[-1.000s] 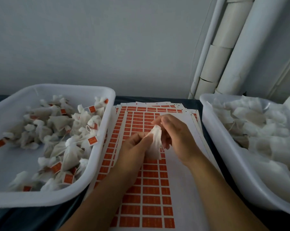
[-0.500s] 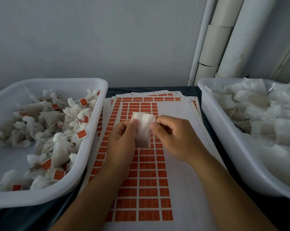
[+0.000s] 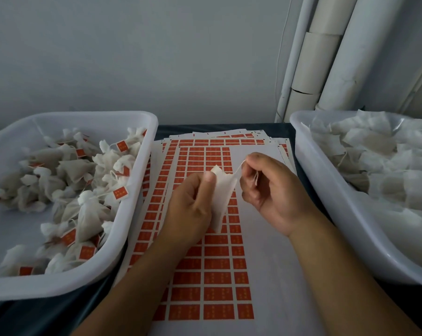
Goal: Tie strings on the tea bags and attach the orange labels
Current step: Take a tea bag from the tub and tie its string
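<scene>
A white tea bag (image 3: 223, 195) hangs over the middle of the sheets of orange labels (image 3: 215, 275). My left hand (image 3: 193, 204) pinches the bag near its top between thumb and fingers. My right hand (image 3: 265, 187) sits just right of the bag and pinches its thin white string (image 3: 240, 167), which runs from the bag's top corner up to my fingertips. A short loose end of string dangles inside my right palm.
A white bin (image 3: 137, 190) on the left holds several tied tea bags with orange labels. A white bin (image 3: 326, 190) on the right is piled with plain tea bags. White pipes (image 3: 326, 57) stand against the grey wall behind. The table is dark.
The bag, held flat between both hands before, now hangs from my left hand. My right hand has moved right and pulled the string out taut from the bag's top.
</scene>
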